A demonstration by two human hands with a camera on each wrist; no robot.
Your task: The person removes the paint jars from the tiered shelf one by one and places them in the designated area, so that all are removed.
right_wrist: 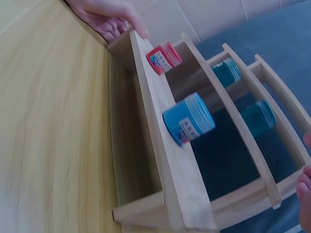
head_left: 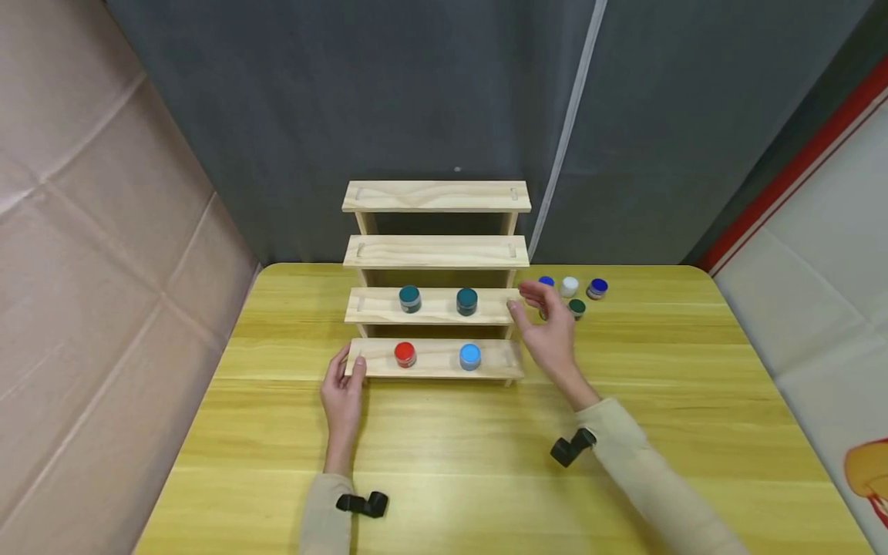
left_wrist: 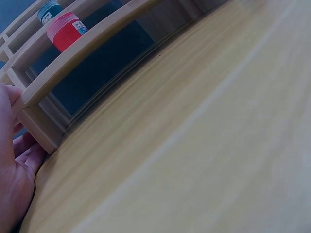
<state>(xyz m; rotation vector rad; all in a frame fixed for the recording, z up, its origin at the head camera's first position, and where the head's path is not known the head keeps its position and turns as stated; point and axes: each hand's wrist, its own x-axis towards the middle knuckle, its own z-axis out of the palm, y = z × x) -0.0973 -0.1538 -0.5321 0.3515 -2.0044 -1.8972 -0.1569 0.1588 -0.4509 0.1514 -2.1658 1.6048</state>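
A four-tier wooden rack (head_left: 437, 251) stands on the table. My left hand (head_left: 343, 397) grips the left end of its lowest shelf, thumb on top and fingers along the side. On that shelf sit a red paint jar (head_left: 405, 354) and a light blue paint jar (head_left: 470, 357). Two teal paint jars, one left (head_left: 410, 299) and one right (head_left: 467, 301), stand on the shelf above. My right hand (head_left: 551, 335) is at that shelf's right end, thumb by its edge, fingers loosely bent and holding no jar. In the right wrist view only its fingertips (right_wrist: 305, 187) show.
Right of the rack, several jars stand on the table, among them a white one (head_left: 570, 287), a dark blue-lidded one (head_left: 597, 289) and a green-lidded one (head_left: 577, 309). My right hand partly covers others. A dark panel (head_left: 444, 92) rises behind the rack.
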